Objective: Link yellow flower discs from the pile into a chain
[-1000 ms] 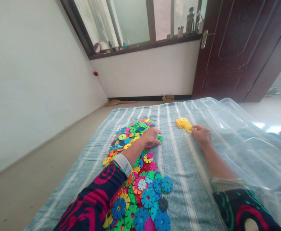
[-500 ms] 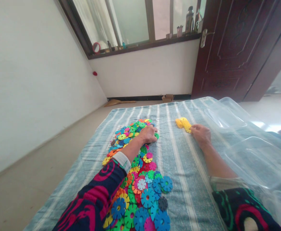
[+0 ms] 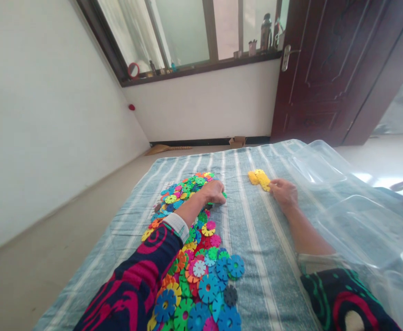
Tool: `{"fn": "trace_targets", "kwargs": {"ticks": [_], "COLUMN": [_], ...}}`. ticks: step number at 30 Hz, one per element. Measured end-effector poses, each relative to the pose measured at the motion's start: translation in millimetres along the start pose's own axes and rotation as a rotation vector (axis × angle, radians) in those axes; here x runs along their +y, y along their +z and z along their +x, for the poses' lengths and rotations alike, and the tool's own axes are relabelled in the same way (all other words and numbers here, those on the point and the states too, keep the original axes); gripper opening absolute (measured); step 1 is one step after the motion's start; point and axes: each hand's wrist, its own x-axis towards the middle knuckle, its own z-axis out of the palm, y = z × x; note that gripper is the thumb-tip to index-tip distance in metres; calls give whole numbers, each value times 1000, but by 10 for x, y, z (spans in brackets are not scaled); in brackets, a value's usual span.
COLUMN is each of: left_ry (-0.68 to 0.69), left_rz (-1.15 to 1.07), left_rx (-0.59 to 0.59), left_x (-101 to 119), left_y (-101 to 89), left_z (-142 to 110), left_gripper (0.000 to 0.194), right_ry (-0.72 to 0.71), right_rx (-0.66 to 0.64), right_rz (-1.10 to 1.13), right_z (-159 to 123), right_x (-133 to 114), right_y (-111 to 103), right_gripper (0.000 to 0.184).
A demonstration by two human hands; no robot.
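A long heap of colourful notched plastic snowflake discs [image 3: 199,269] runs down the striped cloth. My left hand [image 3: 213,191] is over the far right edge of the heap, fingers curled together and pointing down; what is in them, if anything, is hidden. A green disc shows just beside its fingertips. To the right, my right hand [image 3: 284,193] has thumb and finger pinched at the near end of a row of yellow snowflake discs [image 3: 263,180]. A second short yellow row [image 3: 252,178] lies against it on the left.
Clear plastic containers stand on the right: one far [image 3: 320,161], one nearer [image 3: 366,225], with more clear plastic at the lower right. The blue-grey striped cloth [image 3: 252,230] covers the surface. Beyond its far edge are a small cardboard box [image 3: 237,141] and a broom [image 3: 163,148].
The view has shifted slightly, moving everything a little to the left. Both hands keep nearly the same places, the left at the heap and the right at the yellow row.
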Motion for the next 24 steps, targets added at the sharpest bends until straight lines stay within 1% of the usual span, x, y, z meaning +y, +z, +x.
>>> {"fn": "trace_targets", "kwargs": {"ticks": [4,9,12,15,18,24], "left_ry": [-17,-60,-83,-95,-91,-55], "left_rz": [-32,-63,-83,-102,-110,-101], "left_rx": [88,159,179,182,171,97], "left_x": [86,265,332,360,379,392], "left_y": [-10,-61,-43,2,19,-63], "left_z": [185,578,799,954,1048,1094], "left_gripper": [21,27,29,29,29,23], "right_ry": [-5,11,5,-16,-12,9], "right_rx": [5,-6,-5,2,7,6], "right_rz": [18,8,13,18,20,25], "right_z": [15,22,24,28,32,29], "right_x": [-4,-5,7,20,21,5], "right_y": [20,46,58,62,60,57], "right_gripper": [28,27,28,27,27,30]}}
